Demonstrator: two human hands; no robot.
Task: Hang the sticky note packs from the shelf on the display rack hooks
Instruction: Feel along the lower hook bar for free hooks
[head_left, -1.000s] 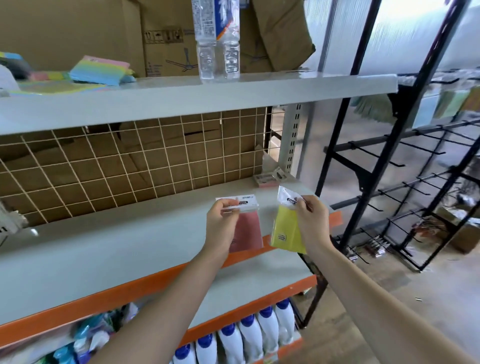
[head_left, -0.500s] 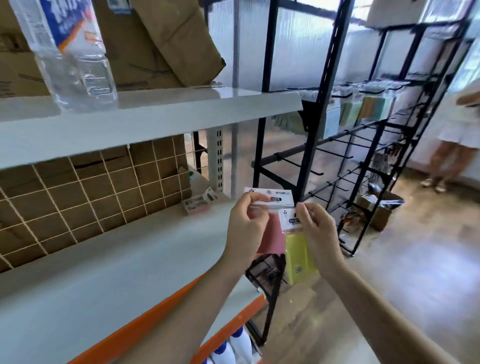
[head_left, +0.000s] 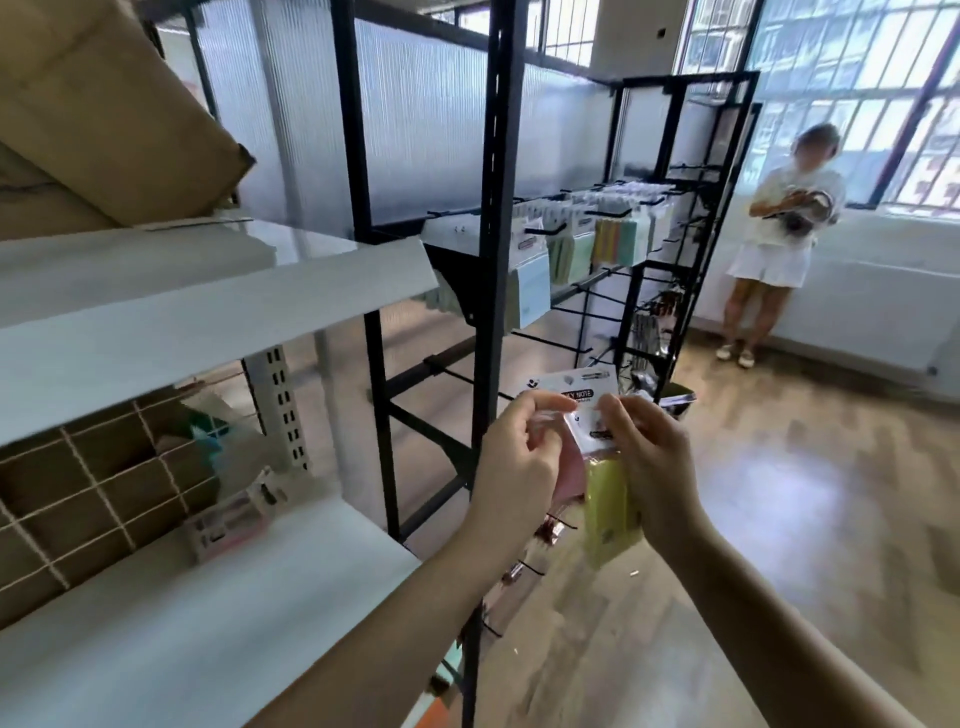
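Note:
My left hand (head_left: 519, 467) pinches a pink sticky note pack (head_left: 570, 475) by its white header card. My right hand (head_left: 649, 467) pinches a yellow sticky note pack (head_left: 608, 519) that hangs down just right of the pink one. Both packs overlap in front of the black display rack (head_left: 491, 260). Bare black hooks (head_left: 457, 375) stick out at about hand height. Higher up, several packs (head_left: 582, 249) hang on the rack's hooks.
The white shelf (head_left: 156, 597) lies at my left, with a small boxed item (head_left: 228, 519) near its back. An upper shelf board (head_left: 208, 301) juts out above. A person (head_left: 779, 234) stands by the window at the far right. Wooden floor spreads to the right.
My view has swung right from the shelf to the display rack. Both hands came closer together, so the yellow pack now overlaps the pink one. The far person has come fully into view.

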